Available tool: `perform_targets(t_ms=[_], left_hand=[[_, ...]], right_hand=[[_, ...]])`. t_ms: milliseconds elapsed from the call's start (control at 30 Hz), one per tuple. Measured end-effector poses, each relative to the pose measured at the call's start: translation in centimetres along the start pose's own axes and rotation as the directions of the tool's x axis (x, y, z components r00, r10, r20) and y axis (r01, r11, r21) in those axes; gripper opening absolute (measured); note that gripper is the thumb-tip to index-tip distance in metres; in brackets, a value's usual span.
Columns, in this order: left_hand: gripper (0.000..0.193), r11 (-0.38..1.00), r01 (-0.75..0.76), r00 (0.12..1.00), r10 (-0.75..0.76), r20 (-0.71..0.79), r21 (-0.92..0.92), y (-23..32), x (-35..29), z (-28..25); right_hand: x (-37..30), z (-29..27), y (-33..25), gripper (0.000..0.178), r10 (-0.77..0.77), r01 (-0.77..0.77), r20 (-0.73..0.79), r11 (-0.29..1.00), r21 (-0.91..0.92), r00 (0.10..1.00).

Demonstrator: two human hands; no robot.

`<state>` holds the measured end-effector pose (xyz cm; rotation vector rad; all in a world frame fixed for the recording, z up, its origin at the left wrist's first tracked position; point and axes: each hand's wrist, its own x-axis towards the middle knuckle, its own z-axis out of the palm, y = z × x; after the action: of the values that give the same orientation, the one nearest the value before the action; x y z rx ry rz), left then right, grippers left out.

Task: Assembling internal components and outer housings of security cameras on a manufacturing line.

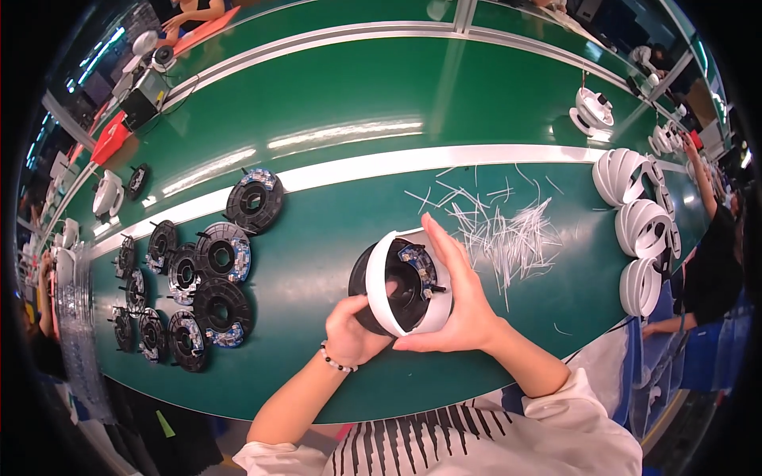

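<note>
Over the middle of the green bench, both hands hold a white curved plastic shell point(379, 289) around a round black plastic disc point(406, 300). A small blue circuit board point(417, 263) shows on the disc inside the shell. My right hand point(460, 309) grips the shell's right side, with thumb and fingers spread round its edge. On the lower left, my left hand point(353, 333) is closed on the black disc, and a fingertip shows through the opening. A beaded bracelet circles my left wrist. The disc's underside is hidden.
Several black discs with blue boards point(222, 251) lie to the left. A loose pile of thin white strips point(512, 238) is right of centre. Stacked white shells point(639, 287) line the right edge. A white metal rail point(444, 159) crosses behind. Other people work beyond and at right.
</note>
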<state>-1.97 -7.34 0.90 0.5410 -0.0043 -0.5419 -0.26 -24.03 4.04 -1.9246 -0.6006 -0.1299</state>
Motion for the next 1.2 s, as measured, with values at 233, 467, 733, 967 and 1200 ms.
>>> perform_targets(t_ms=[233, 467, 733, 967, 1200], left_hand=[[0.063, 0.920, 0.167, 0.986, -0.155, 0.060, -0.356, 1.0, 0.8, -1.8], [0.069, 0.883, 0.213, 0.966, -0.254, -0.044, -0.419, 0.8, 1.8, -0.6], [0.086, 0.924, 0.145, 0.981, -0.180, -0.068, -0.355, 2.1, -0.1, 0.4], [0.068, 0.891, 0.247, 0.965, -0.189, 0.184, -0.382, 1.1, -0.1, -0.4], [0.062, 0.932, 0.166, 0.977, -0.112, 0.180, -0.322, 1.6, 0.4, -1.4]], right_hand=[[-0.3, 1.4, -1.4, 0.119, -0.081, 0.084, 0.096, 0.996, -0.025, 0.992], [0.2, 1.1, -1.6, 0.122, 0.078, -0.084, 0.055, 0.991, 0.105, 0.995], [0.2, 1.2, -2.2, 0.122, -0.005, 0.011, 0.045, 0.991, -0.134, 0.999], [-0.5, 0.2, -1.9, 0.118, -0.006, -0.003, -0.037, 0.973, -0.233, 0.999], [-1.0, 1.0, 0.2, 0.114, 0.082, -0.095, 0.138, 0.991, 0.090, 0.987]])
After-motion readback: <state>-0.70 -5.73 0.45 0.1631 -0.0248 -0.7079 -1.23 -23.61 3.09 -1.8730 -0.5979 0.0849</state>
